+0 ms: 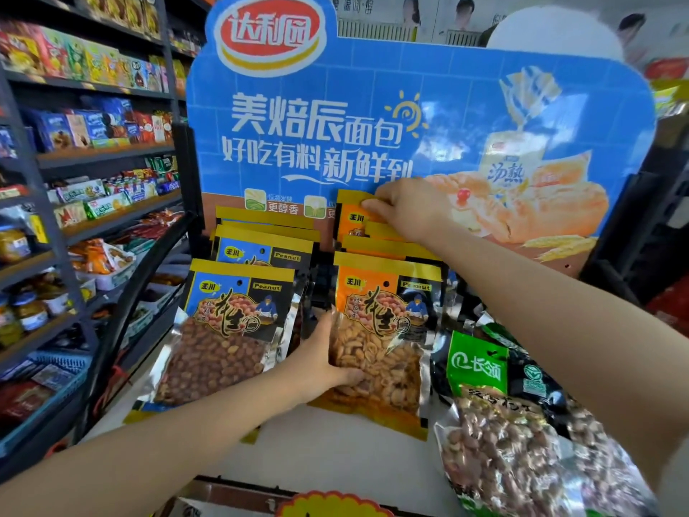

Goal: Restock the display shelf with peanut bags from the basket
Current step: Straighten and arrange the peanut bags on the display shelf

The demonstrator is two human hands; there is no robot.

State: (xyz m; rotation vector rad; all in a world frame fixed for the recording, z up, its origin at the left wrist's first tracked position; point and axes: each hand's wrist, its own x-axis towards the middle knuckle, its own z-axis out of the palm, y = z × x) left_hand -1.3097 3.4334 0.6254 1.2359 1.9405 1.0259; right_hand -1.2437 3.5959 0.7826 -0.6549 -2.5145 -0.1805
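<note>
Now left hand gripping front orange peanut bag, right hand pinching rear bag

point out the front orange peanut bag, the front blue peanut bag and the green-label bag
front orange peanut bag (387, 292): head view, orange printed label
front blue peanut bag (238, 292): head view, blue printed label
green-label bag (477, 363): head view, green header

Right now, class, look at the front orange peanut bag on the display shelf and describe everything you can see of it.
The front orange peanut bag is a glossy plastic pouch with a yellow top band, an orange label panel marked "Peanut", a small hang hole and a clear lower window showing pale peanuts. It leans back at the head of a row of orange bags, its foot on the white shelf. The left hand grips its lower left edge.
</note>
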